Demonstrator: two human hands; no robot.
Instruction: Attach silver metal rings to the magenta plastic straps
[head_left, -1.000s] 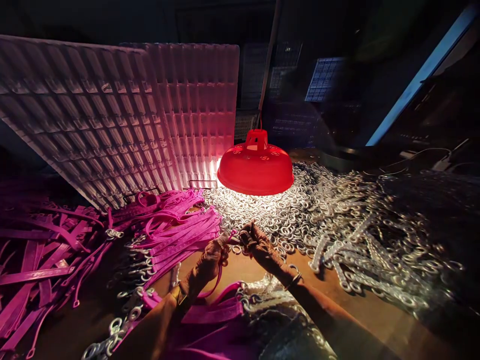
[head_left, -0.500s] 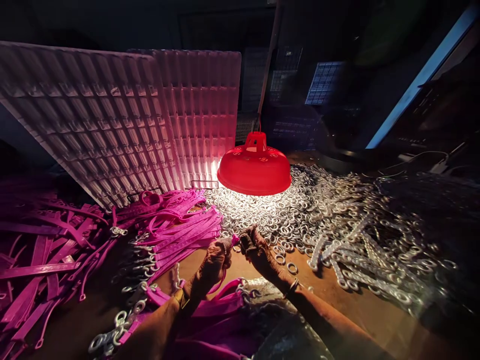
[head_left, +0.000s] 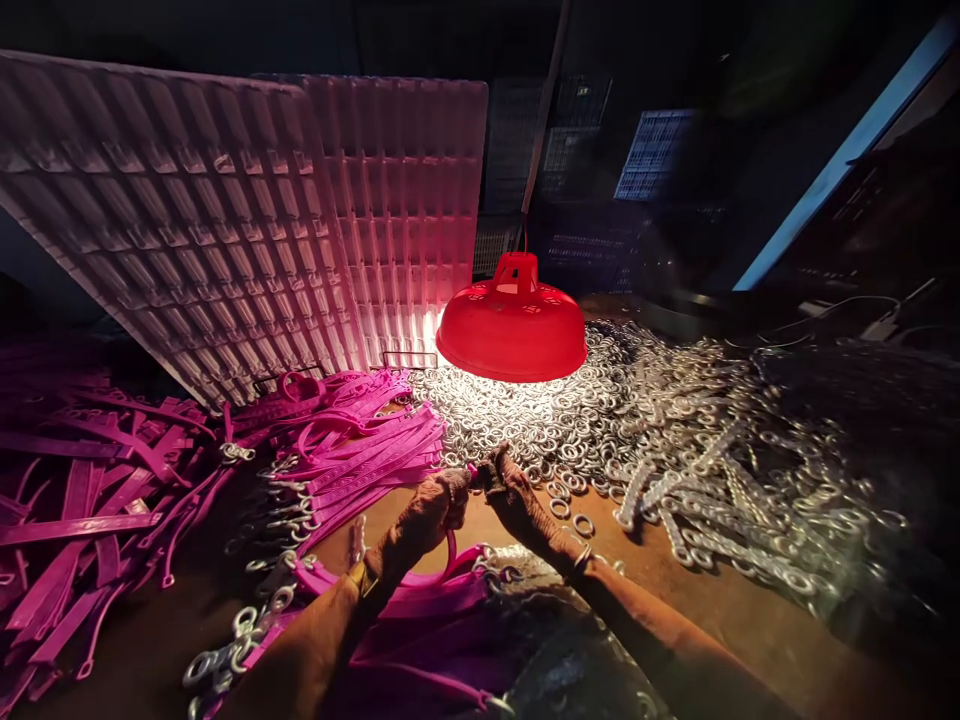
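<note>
My left hand [head_left: 439, 503] is closed around a pink strap [head_left: 451, 550], whose loop hangs below the fingers. The strap's tip pokes out toward my right hand [head_left: 508, 488], which is closed in a pinch against that tip. Whether a ring sits between my right fingers is hidden. Just beyond both hands spreads a heap of metal rings [head_left: 517, 420], with a few loose rings [head_left: 583, 525] on the near side. Left of my left hand lies a bundle of pink straps [head_left: 375, 450] with metal pieces on the near ends. More pink straps [head_left: 435, 605] lie below my wrists.
A red lamp [head_left: 514, 330] hangs low over the rings. Ribbed translucent panels [head_left: 405, 210] stand behind at left. Linked metal chain strips [head_left: 697, 480] are piled at right, a tangle of pink straps [head_left: 82, 490] at far left. Clear plastic [head_left: 577, 650] lies in front on the wooden table [head_left: 750, 620].
My hands have drawn slightly closer together at the strap's tip, and less of the tip shows between them. The view has shifted slightly.
</note>
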